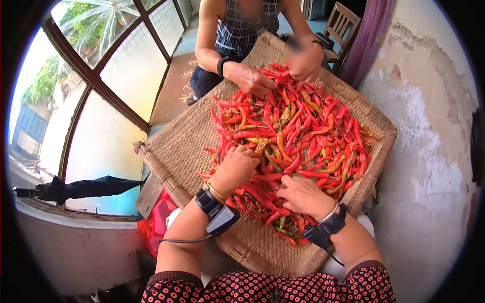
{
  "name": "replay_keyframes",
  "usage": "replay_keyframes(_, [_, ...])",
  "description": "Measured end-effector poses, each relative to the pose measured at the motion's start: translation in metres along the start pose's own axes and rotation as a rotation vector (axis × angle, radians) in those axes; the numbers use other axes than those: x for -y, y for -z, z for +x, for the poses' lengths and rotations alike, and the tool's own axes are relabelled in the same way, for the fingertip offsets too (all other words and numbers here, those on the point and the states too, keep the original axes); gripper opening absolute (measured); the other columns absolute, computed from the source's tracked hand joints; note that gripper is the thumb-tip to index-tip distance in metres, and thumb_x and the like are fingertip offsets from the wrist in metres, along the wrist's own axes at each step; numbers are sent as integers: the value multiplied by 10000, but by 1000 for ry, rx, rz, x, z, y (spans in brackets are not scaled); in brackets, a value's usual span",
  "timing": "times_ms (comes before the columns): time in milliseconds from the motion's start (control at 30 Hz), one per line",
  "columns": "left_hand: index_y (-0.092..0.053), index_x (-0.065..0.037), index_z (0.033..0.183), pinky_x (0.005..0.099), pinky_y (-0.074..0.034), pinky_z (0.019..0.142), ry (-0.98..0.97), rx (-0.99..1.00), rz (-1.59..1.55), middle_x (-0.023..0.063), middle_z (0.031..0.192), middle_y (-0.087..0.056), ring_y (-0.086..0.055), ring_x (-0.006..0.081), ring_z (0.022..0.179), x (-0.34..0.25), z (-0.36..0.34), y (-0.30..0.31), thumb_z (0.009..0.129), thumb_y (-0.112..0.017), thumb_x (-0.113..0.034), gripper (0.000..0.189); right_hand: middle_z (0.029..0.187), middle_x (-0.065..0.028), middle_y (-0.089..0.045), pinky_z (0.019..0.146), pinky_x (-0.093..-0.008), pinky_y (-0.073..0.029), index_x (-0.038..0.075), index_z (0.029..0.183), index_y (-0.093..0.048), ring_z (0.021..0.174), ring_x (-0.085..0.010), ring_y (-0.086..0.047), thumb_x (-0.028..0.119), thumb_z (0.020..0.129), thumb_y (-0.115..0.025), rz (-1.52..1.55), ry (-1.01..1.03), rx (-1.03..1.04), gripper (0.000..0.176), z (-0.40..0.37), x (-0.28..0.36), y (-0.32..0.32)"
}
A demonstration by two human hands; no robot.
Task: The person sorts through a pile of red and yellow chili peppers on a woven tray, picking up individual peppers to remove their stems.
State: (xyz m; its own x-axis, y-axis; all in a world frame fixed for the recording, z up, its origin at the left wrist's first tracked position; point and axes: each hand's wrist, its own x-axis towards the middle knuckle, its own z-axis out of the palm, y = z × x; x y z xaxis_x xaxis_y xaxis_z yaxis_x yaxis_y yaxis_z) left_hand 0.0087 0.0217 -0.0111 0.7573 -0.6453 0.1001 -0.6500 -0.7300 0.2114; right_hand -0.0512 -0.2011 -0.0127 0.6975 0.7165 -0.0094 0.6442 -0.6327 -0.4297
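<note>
Red chili peppers (303,129), some orange or yellowish, lie heaped on a woven tray (177,136). My left hand (237,165) rests at the near left part of the heap, its fingers curled down among the peppers; what they hold, if anything, is hidden. To its right, my right hand (302,194) touches the near side of the heap with bent fingers, and I cannot make out anything in its grasp. Both wrists carry a bracelet and a strapped device with a cable.
Across the tray a person's hands (252,80) work at the far peppers. A folded dark umbrella (96,189) lies on the window ledge at left, near a red bag (160,222). A wooden chair (343,30) stands behind, and a worn wall (419,131) is at right.
</note>
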Motion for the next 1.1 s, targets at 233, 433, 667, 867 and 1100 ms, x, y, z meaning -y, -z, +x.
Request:
replay_keyframes(233, [-634, -105, 767, 382, -465, 688, -3, 180, 87, 83, 801, -580, -577, 268, 796, 8, -11, 10, 694, -613, -163, 97, 876, -116, -467, 716, -403, -443, 72, 764, -632, 826, -289, -536, 218, 635, -730, 49, 10, 48, 218, -3, 4, 13])
replay_keyframes(433, [-640, -138, 711, 401, -473, 601, 75, 275, 180, 88, 701, -585, -588, 279, 691, 16, -20, 11, 694, -585, -188, 76, 862, -114, -471, 700, -403, -446, 81, 698, -593, 809, -297, -539, 161, 658, -689, -165, 48, 21, 132, -11, 4, 7])
replay_keyframes(667, [-685, -143, 776, 371, -487, 597, 124, 414, 110, 75, 722, -626, -604, 275, 677, 25, -34, 31, 709, -594, -193, 124, 830, -115, -541, 694, -409, -459, 63, 726, -584, 801, -299, -569, 144, 708, -634, 235, -18, -41, 98, -3, -5, 12])
replay_keyframes(867, [-661, 0, 848, 244, -477, 660, 318, 237, -857, 47, 759, -652, -603, 108, 696, 26, -26, 76, 808, -619, -74, 94, 743, -93, -619, 652, -293, -458, 14, 824, -618, 686, -181, -603, 107, 761, -606, 562, -156, -10, 113, -2, -9, 41])
replay_keyframes(1100, [-619, 19, 1020, 249, -479, 729, 323, -358, -931, 55, 910, -646, -592, 121, 800, 45, 4, 50, 847, -602, -112, 218, 698, -13, -616, 631, -255, -460, 11, 867, -632, 656, -89, -575, 114, 783, -605, 867, -239, 9, 136, 2, -7, 39])
